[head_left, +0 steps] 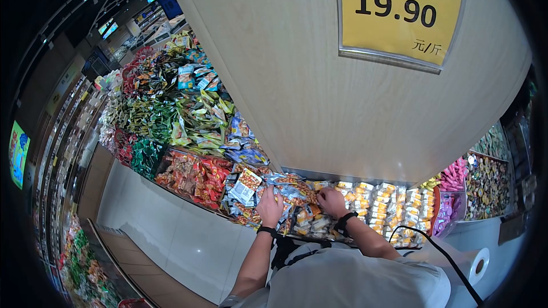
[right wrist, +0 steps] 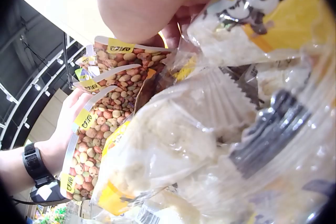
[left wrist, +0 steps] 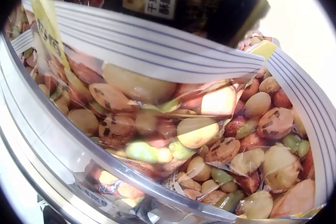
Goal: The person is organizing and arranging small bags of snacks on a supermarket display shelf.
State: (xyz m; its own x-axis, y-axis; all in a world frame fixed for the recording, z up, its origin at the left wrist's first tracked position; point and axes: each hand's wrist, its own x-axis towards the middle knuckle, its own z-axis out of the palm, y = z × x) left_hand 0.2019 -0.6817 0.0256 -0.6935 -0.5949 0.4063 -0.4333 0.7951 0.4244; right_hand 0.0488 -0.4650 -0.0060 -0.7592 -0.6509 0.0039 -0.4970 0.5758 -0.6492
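Though see-through, nut packets (left wrist: 252, 156) stripy-edged.

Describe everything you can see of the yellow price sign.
The price sign is a flat yellow sheet printed in black: 19.90 in large figures, smaller characters below, and more above, cut off by the picture's edge. Its shiny holder sits against a pale, wood-look panel, tilted in view. Nothing else visibly touches it.
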